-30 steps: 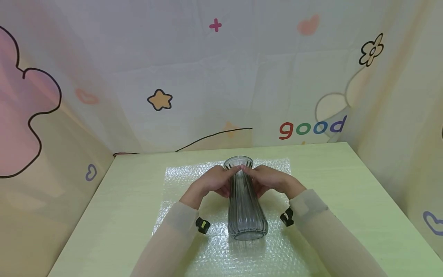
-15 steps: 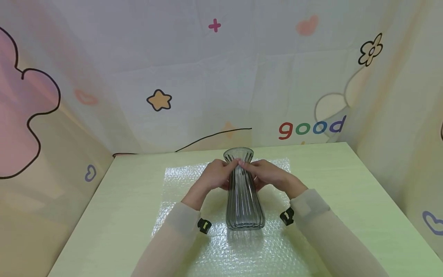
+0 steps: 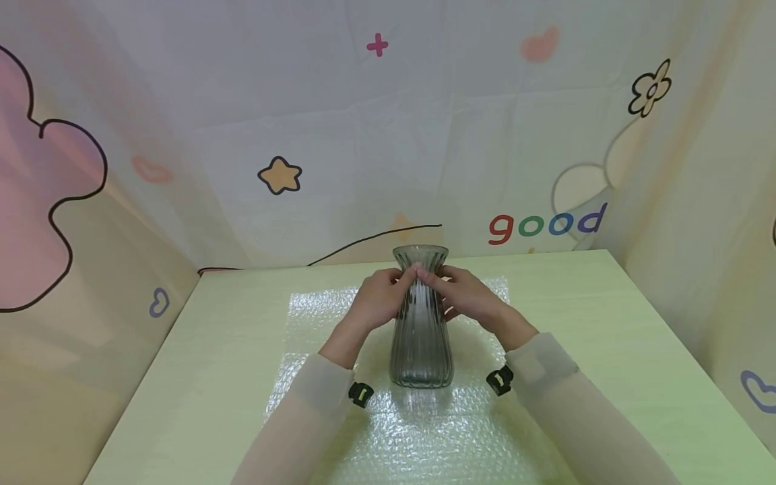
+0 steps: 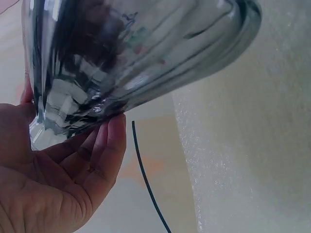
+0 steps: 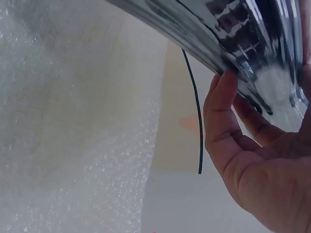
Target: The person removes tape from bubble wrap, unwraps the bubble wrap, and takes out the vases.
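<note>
A ribbed grey glass vase (image 3: 421, 343), flared at its rim and narrow at the neck, is held between both hands over a sheet of bubble wrap (image 3: 388, 444). My left hand (image 3: 378, 296) grips the neck from the left, thumb across the front and fingers behind the glass. From the right, my right hand (image 3: 469, 296) holds the same neck, its thumb meeting the other thumb. The left wrist view has the left hand's fingers (image 4: 114, 145) curled under the vase (image 4: 136, 53). In the right wrist view, the fingers (image 5: 223, 107) curl against the ribbed glass (image 5: 233, 39).
The bubble wrap lies flat on a pale yellow-green table (image 3: 230, 350). A printed curtain (image 3: 339, 121) with a star, hearts and the word "good" hangs along the back and sides. Each wrist wears a small black device, such as the left one (image 3: 360, 395).
Both hands have raised the vase's neck upward and away, and its base has swung in from tilted toward the camera to nearly upright. The grip on the neck stays the same.
</note>
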Motion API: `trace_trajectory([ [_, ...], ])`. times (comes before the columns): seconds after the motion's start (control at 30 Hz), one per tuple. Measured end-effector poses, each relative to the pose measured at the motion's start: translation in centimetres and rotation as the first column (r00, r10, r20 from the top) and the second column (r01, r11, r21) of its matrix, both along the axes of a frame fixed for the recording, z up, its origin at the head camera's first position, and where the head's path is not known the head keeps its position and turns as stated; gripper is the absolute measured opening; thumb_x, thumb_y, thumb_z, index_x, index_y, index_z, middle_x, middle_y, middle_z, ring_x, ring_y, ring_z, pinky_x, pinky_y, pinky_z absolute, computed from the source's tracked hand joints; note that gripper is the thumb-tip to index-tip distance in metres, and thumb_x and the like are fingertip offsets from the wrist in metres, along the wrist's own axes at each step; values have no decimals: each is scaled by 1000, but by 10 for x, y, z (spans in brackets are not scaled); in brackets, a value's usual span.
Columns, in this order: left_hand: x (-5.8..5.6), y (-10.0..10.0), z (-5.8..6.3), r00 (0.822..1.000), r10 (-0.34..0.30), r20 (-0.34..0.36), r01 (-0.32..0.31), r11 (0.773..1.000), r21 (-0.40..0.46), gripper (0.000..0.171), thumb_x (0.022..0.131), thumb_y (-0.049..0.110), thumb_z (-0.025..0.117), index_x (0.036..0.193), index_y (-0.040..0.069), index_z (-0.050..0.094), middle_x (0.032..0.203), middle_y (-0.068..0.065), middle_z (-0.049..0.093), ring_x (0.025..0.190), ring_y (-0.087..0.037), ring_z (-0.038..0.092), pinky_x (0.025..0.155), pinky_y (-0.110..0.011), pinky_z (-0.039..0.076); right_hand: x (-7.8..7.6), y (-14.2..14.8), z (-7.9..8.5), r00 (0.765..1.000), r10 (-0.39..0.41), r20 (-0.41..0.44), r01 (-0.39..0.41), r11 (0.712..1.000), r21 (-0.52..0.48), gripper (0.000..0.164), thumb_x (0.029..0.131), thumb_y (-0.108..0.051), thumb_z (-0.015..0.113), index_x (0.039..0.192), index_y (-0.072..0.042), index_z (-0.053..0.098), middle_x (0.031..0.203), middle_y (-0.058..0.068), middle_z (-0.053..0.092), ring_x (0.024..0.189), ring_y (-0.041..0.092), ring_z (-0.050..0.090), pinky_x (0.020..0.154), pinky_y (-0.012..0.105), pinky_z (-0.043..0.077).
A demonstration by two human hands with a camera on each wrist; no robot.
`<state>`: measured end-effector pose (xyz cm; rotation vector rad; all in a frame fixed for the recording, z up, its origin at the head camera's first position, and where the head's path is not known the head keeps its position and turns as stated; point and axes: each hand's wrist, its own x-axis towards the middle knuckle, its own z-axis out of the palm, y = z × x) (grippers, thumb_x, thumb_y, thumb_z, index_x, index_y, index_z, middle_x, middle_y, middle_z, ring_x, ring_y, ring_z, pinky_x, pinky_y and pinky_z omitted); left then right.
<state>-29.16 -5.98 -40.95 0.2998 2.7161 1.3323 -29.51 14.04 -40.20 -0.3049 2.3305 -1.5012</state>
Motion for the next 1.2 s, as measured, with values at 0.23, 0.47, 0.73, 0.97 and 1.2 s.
trace_trajectory([
  [0.23,1,0,4,999,29,-36,-30,999,-15,80,102,72,37,142,8,62,117,-11,75,95,-24,73,84,-46,58,0,-3,4,997,-44,-67,47,998,38,79,97,-70,53,148,-10,48,115,16,71,91,24,71,78,39,61],
  [0.47,3,2,8,995,54,-80,-54,999,6,77,102,71,40,140,9,63,129,-14,71,114,-32,70,94,-53,56,3,-3,8,989,-61,-132,69,996,60,81,96,-70,55,154,-14,45,125,17,67,101,27,69,84,42,61],
  [0.73,4,5,13,985,57,-161,-55,998,17,71,103,68,42,139,12,63,127,-11,73,115,-31,71,92,-51,58,7,-1,13,979,-72,-190,83,995,50,77,98,-64,59,156,-16,42,125,18,65,110,32,67,93,50,59],
  [0.97,5,6,14,978,44,-205,-36,999,39,64,103,64,46,140,14,62,125,-10,73,114,-30,72,92,-49,59,7,2,16,974,-89,-209,100,994,41,77,97,-60,63,158,-19,42,129,17,64,117,33,65,96,51,58],
  [1.2,5,6,13,970,22,-243,-9,999,52,59,104,60,50,142,16,60,130,-10,72,117,-28,71,95,-49,58,6,6,14,970,-95,-223,107,993,42,78,96,-58,66,160,-22,40,134,16,63,121,34,63,98,52,57],
])
